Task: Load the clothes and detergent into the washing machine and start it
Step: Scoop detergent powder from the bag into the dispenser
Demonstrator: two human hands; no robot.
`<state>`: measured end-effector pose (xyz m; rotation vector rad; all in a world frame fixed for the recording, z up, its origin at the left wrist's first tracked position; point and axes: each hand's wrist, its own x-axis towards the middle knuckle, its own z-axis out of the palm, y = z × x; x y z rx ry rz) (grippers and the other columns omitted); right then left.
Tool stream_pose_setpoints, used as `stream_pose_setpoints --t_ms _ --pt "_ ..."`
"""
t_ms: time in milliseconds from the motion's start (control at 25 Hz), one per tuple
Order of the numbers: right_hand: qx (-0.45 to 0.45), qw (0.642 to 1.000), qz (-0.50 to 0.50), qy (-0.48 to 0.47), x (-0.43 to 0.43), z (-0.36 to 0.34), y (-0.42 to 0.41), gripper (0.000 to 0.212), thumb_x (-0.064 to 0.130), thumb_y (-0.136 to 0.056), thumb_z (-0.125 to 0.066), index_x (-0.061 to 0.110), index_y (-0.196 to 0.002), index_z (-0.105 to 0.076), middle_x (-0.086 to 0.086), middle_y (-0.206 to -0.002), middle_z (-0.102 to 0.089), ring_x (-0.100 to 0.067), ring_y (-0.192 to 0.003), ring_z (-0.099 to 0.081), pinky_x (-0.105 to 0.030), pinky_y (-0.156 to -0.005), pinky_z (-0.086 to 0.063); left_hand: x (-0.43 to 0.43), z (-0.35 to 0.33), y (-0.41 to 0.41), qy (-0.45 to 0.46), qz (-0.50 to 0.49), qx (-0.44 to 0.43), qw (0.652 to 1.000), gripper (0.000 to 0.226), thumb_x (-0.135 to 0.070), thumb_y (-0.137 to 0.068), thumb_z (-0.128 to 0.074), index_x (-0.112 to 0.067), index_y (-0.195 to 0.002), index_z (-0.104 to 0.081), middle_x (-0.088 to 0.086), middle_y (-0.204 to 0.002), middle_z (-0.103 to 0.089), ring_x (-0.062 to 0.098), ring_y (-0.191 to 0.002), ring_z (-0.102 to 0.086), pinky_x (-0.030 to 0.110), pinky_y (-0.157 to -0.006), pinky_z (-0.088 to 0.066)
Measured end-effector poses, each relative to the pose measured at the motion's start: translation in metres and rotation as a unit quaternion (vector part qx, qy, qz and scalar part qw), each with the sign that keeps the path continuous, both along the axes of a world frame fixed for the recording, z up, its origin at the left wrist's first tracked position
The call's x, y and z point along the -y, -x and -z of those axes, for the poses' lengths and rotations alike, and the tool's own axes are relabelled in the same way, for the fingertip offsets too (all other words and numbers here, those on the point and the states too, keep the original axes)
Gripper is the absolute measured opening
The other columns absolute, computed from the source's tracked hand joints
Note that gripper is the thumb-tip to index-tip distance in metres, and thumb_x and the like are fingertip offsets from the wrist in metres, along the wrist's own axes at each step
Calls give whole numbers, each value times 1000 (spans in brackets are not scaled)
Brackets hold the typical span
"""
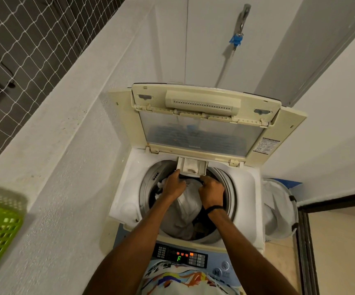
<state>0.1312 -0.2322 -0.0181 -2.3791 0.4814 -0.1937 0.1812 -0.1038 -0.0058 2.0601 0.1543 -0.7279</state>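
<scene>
The top-loading washing machine (125, 201) stands in front of me with its lid (202, 116) folded up against the wall. White and dark clothes (185, 211) fill the drum. A detergent drawer (191, 167) juts out over the far rim of the drum. My left hand (173, 185) touches the drawer's left front corner with its fingers curled. My right hand (211, 191) is closed at the drawer's right front edge, over the clothes. The control panel (179, 256) near me shows a green "F" and lit orange lights.
A green plastic basket (0, 231) sits on the white ledge at the left. A white laundry bag (278, 209) stands to the right of the machine, beside a dark door frame (306, 241). A tap with a blue fitting (236, 39) and hose hangs on the wall behind.
</scene>
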Motion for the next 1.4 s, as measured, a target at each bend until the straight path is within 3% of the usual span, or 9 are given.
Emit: stream_pose_setpoints --t_ms 160,480,560,680,880,1080,1160,1280,1400 --pt "-2 1000 12 1 0 8 3 29 -12 -80 -61 0 -103 -72 -17 -97 -75 -30 -88 -72 -29 -83 -53 2 -4 -1 2 -8 -1 1000 57 -5 -93 -49 -10 -149 -38 12 -142 -53 25 -120 -58 36 -98 -52" --pt "17 981 167 -100 9 -13 -6 26 -1 -78 -65 12 -97 -77 -8 -88 -76 -22 -80 -70 -18 -71 -45 -7 2 -4 28 -41 33 998 36 -2 -88 -49 -16 -118 -62 -6 -120 -64 15 -106 -63 31 -92 -52" --pt "-25 939 229 -255 14 -13 -8 21 2 -76 -69 13 -92 -77 -5 -85 -76 -20 -82 -70 -21 -71 -50 -11 -12 -3 34 -76 34 996 38 -1 -92 -51 -17 -126 -56 -3 -123 -57 17 -117 -55 27 -97 -44" --pt "-14 817 267 -512 11 -26 -10 20 -7 -78 -64 8 -87 -74 -13 -90 -74 -25 -82 -70 -33 -81 -57 -30 -39 -5 46 -128 58 989 55 -7 -93 -56 -7 -146 -42 10 -147 -49 22 -134 -49 26 -106 -39" --pt "-38 710 166 -684 -31 -89 -16 15 -3 -75 -69 2 -89 -69 -12 -89 -73 -23 -87 -68 -22 -64 -58 -96 -123 26 92 -226 146 959 41 -20 -87 -65 -24 -128 -62 -3 -118 -68 14 -112 -64 30 -99 -50" --pt "-102 733 -61 -670 -110 -174 -23 50 20 -47 -87 7 -93 -73 -7 -92 -74 -15 -88 -72 -17 -71 -56 -180 -219 101 116 -329 319 881 26 -12 -90 -66 -19 -115 -68 -5 -108 -73 6 -99 -69 26 -92 -55" --pt "-102 744 -141 -646 -151 -212 -19 36 12 -66 -76 1 -100 -69 -8 -88 -76 -15 -84 -73 -16 -70 -56 -212 -250 135 97 -387 392 829 22 -8 -90 -65 -12 -112 -69 -2 -105 -74 8 -96 -70 22 -87 -54" --pt "-107 749 -285 -588 -208 -262 -10 36 8 -63 -75 -6 -96 -69 -18 -84 -75 -25 -81 -74 -23 -70 -59 -258 -278 177 47 -497 440 746 18 -5 -91 -67 -13 -106 -71 -2 -102 -75 5 -90 -69 16 -79 -52" --pt "-113 800 -388 -443 -275 -278 -6 14 -11 -81 -63 -6 -90 -72 -30 -85 -72 -35 -80 -73 -39 -77 -61 -309 -279 213 -69 -567 406 713 12 -19 -93 -66 -27 -100 -72 -7 -101 -74 4 -87 -68 24 -78 -55"
